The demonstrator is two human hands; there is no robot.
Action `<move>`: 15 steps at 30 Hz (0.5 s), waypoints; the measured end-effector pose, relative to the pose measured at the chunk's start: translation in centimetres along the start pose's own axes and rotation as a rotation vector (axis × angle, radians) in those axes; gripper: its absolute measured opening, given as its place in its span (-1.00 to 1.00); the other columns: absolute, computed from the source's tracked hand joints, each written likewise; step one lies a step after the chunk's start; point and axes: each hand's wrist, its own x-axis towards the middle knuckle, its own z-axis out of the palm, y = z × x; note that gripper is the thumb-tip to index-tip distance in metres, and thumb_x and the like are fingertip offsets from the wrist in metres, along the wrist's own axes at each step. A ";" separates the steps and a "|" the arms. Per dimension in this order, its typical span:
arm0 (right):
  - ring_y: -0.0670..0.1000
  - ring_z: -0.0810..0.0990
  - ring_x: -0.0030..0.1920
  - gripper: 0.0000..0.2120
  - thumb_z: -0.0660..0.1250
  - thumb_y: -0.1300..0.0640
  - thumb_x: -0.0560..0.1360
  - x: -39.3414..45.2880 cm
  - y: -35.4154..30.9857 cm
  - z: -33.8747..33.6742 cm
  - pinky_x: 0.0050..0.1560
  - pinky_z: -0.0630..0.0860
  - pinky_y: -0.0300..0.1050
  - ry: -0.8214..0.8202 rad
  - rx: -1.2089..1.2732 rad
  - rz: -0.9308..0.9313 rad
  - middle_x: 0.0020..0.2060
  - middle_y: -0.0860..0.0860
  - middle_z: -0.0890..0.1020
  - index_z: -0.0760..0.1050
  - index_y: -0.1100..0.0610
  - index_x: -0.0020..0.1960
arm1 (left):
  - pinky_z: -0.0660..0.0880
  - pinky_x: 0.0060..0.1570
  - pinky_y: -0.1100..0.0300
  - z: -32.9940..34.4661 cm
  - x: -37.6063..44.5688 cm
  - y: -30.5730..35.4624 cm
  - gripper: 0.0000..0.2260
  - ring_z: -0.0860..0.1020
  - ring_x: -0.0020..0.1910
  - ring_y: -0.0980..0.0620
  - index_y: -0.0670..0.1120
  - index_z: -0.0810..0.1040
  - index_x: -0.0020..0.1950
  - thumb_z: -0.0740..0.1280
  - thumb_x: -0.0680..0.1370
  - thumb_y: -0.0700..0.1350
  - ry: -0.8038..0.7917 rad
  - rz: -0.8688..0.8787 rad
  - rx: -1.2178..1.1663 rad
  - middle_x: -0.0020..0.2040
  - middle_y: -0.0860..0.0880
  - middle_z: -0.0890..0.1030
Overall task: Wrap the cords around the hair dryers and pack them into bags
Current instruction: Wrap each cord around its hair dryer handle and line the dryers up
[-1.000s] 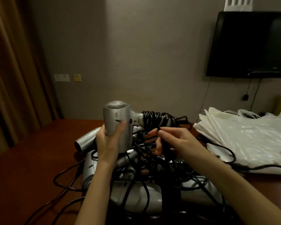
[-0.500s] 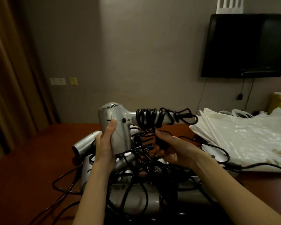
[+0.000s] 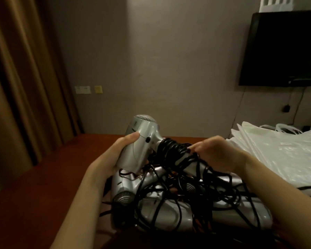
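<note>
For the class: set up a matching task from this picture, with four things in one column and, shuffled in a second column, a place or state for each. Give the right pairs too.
Things
1. held hair dryer
2. black cord
3. plastic bags
4. television

Places or states
A. piled on the table, far right
B. mounted on the wall, screen dark
C. gripped by the left hand, grille up
D. coiled around the dryer's handle, right hand at the coil

Pairs: 1-C, 2-D, 3-A, 4-B
</note>
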 end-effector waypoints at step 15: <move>-0.06 0.64 -0.36 -0.66 0.25 -0.10 0.55 10.8 -0.2 9.7 -0.33 0.53 -0.21 0.243 -0.099 -0.020 -0.29 0.06 0.69 0.61 0.16 -0.09 | 0.57 0.00 -0.05 -9.9 -7.1 0.5 -0.13 0.55 0.21 -0.11 -0.13 0.31 0.47 0.35 0.32 0.36 0.555 -0.028 -0.109 0.29 -0.15 0.49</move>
